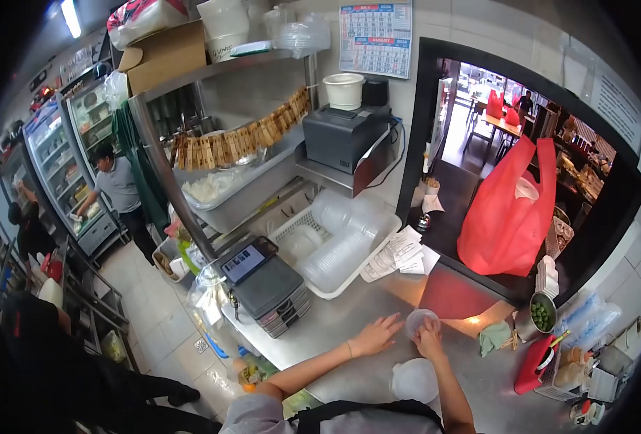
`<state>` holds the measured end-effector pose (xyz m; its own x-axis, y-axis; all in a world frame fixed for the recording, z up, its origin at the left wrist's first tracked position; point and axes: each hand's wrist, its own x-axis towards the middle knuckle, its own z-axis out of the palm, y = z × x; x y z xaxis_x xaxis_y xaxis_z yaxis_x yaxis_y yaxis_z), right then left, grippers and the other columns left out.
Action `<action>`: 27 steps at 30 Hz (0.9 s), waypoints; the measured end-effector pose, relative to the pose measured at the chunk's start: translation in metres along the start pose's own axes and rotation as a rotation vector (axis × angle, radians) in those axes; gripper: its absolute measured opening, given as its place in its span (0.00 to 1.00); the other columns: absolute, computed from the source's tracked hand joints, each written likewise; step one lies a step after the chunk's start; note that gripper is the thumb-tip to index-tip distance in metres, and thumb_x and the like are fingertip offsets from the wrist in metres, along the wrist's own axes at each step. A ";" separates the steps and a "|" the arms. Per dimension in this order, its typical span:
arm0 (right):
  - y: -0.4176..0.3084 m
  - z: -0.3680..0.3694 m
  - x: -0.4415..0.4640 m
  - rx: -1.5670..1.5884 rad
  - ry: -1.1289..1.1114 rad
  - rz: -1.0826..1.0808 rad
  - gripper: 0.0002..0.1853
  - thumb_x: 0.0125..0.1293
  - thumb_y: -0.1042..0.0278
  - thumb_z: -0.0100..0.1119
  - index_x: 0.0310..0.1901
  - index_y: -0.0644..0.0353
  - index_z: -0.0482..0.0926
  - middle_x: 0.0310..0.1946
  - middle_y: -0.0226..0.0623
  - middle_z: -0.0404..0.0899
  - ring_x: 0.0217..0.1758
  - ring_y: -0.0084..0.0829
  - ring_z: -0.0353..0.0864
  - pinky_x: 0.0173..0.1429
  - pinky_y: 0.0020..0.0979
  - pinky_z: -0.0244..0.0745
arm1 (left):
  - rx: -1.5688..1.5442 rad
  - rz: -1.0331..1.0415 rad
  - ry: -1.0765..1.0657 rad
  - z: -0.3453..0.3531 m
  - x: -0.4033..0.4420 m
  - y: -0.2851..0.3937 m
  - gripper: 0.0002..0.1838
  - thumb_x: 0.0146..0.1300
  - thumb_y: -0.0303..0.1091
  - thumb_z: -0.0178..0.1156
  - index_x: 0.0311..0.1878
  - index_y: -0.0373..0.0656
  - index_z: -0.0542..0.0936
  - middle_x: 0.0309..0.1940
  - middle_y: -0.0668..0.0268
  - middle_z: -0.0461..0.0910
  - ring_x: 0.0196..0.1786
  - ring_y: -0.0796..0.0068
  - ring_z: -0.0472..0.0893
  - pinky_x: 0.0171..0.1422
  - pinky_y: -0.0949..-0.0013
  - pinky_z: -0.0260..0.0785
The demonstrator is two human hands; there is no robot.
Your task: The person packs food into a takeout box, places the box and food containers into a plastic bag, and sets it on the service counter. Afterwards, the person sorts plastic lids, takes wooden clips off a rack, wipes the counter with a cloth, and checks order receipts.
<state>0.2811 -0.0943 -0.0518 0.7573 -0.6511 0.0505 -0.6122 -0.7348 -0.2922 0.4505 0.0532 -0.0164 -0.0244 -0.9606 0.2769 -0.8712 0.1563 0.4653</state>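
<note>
My right hand [430, 341] is closed on the rim of a small clear plastic tub [419, 317] above the steel counter [335, 343]. Just to the left, my left hand [380, 335] has its fingers stretched out and holds nothing. Between my forearms sits a round white tub or lid [415, 381]; which of the two I cannot tell. Paper slips [400, 254] lie beyond my hands, beside a white basket [325, 294] of stacked clear plastic containers [341, 254].
A red bag [508, 217] stands in the serving window. A metal tin of green limes [540, 315], a green cloth [495, 338] and a red holder [534, 364] are at right. A black cash drawer unit [268, 289] stands left. Other people [121, 184] work at far left.
</note>
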 end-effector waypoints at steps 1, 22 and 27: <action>0.002 0.006 0.004 0.170 -0.003 -0.089 0.13 0.53 0.63 0.66 0.34 0.60 0.75 0.58 0.53 0.67 0.65 0.53 0.60 0.61 0.48 0.63 | 0.177 0.049 0.042 -0.022 0.003 0.013 0.26 0.59 0.36 0.57 0.61 0.44 0.66 0.59 0.56 0.66 0.61 0.56 0.66 0.60 0.57 0.64; -0.161 0.058 -0.069 1.346 -0.469 -0.136 0.12 0.64 0.68 0.56 0.48 0.58 0.74 0.40 0.31 0.74 0.42 0.23 0.73 0.44 0.26 0.70 | 0.798 -0.209 0.386 -0.324 0.058 -0.211 0.11 0.52 0.25 0.51 0.39 0.48 0.77 0.38 0.68 0.76 0.48 0.63 0.74 0.45 0.62 0.73; -0.161 0.065 -0.081 1.038 -0.320 -0.223 0.11 0.63 0.68 0.56 0.47 0.55 0.76 0.43 0.30 0.72 0.45 0.22 0.72 0.42 0.24 0.69 | 0.863 -0.072 0.149 -0.286 0.068 -0.250 0.13 0.54 0.26 0.50 0.42 0.51 0.78 0.40 0.69 0.77 0.48 0.64 0.75 0.45 0.65 0.75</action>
<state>0.3328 0.0892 -0.0714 0.9424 -0.3345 -0.0034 -0.0799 -0.2153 -0.9733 0.8065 0.0149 0.1261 0.0567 -0.9120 0.4063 -0.9362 -0.1900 -0.2958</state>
